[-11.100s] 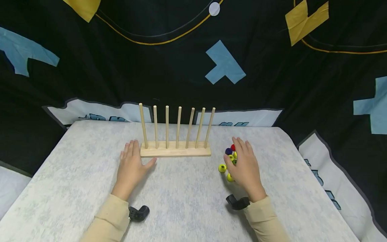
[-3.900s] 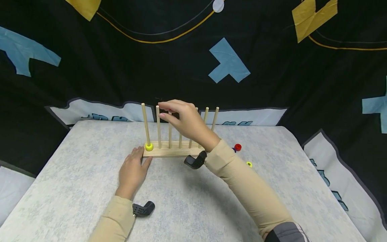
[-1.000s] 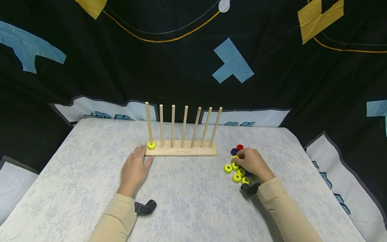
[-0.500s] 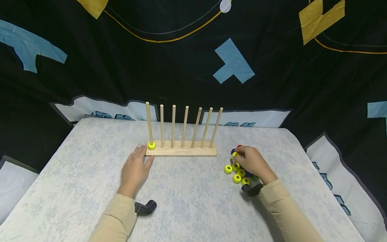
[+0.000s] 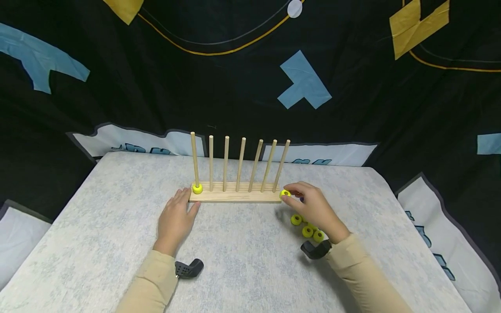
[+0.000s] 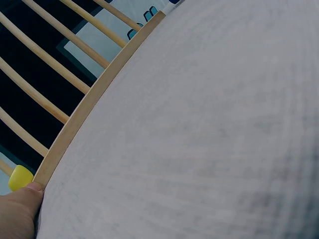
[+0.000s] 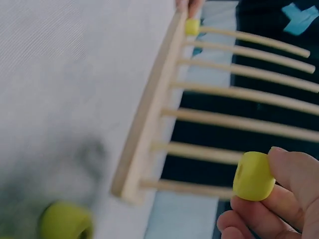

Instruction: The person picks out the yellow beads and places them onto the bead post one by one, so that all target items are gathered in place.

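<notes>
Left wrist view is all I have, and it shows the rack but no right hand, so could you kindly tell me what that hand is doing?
Observer: The right hand pinches a yellow bead between thumb and fingers, close to the rack's right end.
Operator: Thank you; would there be any loose beads on the table?
Observer: Yes, the head view shows several loose yellow beads lying near that hand's wrist.
Operator: And do the pegs carry any beads higher up, where my picture cuts them off?
Observer: No, the head view shows all seven up to their tips, and their upper parts are bare.
</notes>
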The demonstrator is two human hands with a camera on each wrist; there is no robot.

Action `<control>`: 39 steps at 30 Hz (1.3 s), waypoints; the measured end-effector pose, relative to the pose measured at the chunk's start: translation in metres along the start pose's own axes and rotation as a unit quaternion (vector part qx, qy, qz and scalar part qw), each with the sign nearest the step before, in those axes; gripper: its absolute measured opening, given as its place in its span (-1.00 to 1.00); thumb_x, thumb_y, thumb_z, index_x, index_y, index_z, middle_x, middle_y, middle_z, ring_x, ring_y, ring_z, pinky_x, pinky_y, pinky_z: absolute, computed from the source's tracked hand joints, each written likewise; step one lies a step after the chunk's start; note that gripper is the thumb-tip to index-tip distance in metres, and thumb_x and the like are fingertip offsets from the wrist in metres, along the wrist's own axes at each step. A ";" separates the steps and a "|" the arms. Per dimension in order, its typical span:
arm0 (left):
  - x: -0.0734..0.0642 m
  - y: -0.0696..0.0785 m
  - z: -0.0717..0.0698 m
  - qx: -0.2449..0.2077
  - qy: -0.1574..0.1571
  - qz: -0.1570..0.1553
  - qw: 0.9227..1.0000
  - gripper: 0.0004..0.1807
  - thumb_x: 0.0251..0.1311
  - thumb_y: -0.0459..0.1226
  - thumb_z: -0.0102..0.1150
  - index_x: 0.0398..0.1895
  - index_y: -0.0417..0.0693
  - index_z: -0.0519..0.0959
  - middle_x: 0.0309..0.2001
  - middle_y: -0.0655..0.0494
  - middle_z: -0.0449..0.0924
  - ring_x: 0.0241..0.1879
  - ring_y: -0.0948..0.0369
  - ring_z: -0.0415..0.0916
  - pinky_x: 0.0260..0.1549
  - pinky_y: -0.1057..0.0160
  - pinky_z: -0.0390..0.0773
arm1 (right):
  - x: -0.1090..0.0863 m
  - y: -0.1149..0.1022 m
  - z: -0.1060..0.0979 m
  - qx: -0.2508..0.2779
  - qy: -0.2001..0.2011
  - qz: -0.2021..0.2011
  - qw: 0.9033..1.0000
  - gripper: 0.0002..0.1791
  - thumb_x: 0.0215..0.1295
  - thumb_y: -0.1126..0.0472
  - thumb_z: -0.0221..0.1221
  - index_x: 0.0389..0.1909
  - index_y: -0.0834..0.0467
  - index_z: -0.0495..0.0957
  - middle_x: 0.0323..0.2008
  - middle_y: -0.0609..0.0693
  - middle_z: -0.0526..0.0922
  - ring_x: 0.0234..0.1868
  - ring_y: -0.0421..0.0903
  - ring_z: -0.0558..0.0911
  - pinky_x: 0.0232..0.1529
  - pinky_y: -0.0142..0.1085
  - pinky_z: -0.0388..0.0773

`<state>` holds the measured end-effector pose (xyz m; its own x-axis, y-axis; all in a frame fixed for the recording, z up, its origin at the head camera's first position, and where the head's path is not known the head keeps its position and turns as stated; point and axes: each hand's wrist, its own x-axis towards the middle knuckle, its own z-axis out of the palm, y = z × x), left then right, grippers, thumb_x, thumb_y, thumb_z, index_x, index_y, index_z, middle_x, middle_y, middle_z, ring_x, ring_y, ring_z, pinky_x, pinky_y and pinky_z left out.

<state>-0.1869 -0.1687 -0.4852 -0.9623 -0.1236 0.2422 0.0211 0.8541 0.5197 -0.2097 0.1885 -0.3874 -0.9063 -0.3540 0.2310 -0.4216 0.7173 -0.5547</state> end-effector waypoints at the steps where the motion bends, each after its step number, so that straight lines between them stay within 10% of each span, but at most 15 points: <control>1: 0.000 0.000 0.000 0.000 0.001 0.000 1.000 -0.33 0.43 -0.06 0.09 0.44 -0.28 0.27 0.44 -0.24 0.28 0.49 -0.17 0.15 0.47 -0.19 0.15 | 0.002 -0.005 0.000 0.005 0.002 -0.006 1.000 -0.66 0.32 0.04 0.30 0.04 0.10 0.65 -0.03 -0.03 0.70 -0.01 -0.03 0.66 0.05 -0.10 0.68; 24: 0.000 0.000 0.000 -0.002 0.003 -0.002 1.000 -0.33 0.42 -0.07 0.10 0.44 -0.28 0.27 0.43 -0.25 0.29 0.48 -0.18 0.15 0.47 -0.20 0.16 | 0.063 -0.090 -0.006 0.008 0.032 -0.180 0.983 -0.59 0.38 0.24 0.22 0.22 0.25 0.52 0.03 0.05 0.65 -0.09 -0.12 0.66 -0.01 -0.34 0.69; 39: 0.000 0.002 -0.002 -0.001 -0.001 0.001 1.000 -0.33 0.42 -0.07 0.09 0.43 -0.31 0.28 0.43 -0.27 0.28 0.48 -0.18 0.15 0.47 -0.19 0.15 | 0.107 -0.120 -0.020 0.016 0.038 -0.168 0.985 -0.57 0.43 0.25 0.16 0.28 0.23 0.48 0.12 0.10 0.64 -0.03 -0.10 0.69 -0.01 -0.44 0.67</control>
<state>-0.1862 -0.1682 -0.4828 -0.9629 -0.1205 0.2416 0.0240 0.8530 0.5214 -0.2566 0.0767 -0.2806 -0.7165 -0.5204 0.4645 -0.6974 0.5478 -0.4621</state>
